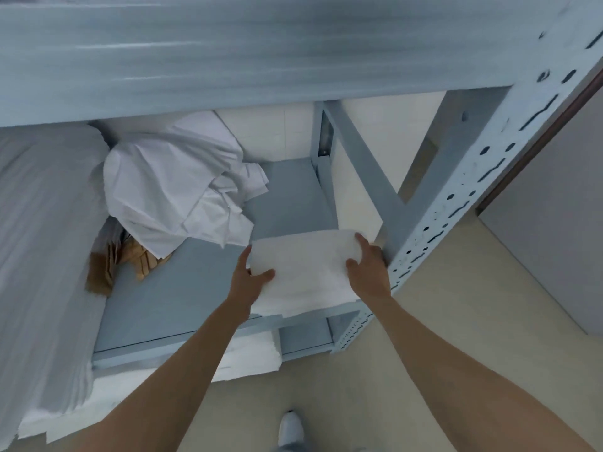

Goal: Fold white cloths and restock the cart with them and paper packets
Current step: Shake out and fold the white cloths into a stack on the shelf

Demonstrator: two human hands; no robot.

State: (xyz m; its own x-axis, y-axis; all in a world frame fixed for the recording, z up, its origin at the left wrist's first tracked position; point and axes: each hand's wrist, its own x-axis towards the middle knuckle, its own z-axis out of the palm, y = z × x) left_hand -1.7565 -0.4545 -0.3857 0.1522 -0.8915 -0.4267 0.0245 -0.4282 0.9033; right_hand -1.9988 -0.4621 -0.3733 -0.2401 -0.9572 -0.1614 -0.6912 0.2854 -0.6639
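- White terry made up the folded cloth [306,272] that lay at the front right corner of the grey-blue shelf [182,288], its near edge hanging a little over the shelf lip.
- Seen from the head camera, the left hand [249,278] grasped the cloth's left edge, thumb on top and fingers tucked under.
- The right hand [370,265] grasped the right edge, fingers curled over the far corner, just beside the perforated metal upright [456,190].
- Farther back on the same shelf sat a rumpled heap of white sheets [176,187], apart from the folded cloth.
- Tan striped paper packets [143,259] poked out from under that heap on its left side.
- A tall stack of white linen [42,239] filled the left end of the shelf.
- More folded white cloths [251,357] showed on the shelf below.
- A light shoe [291,427] stood on the beige floor.
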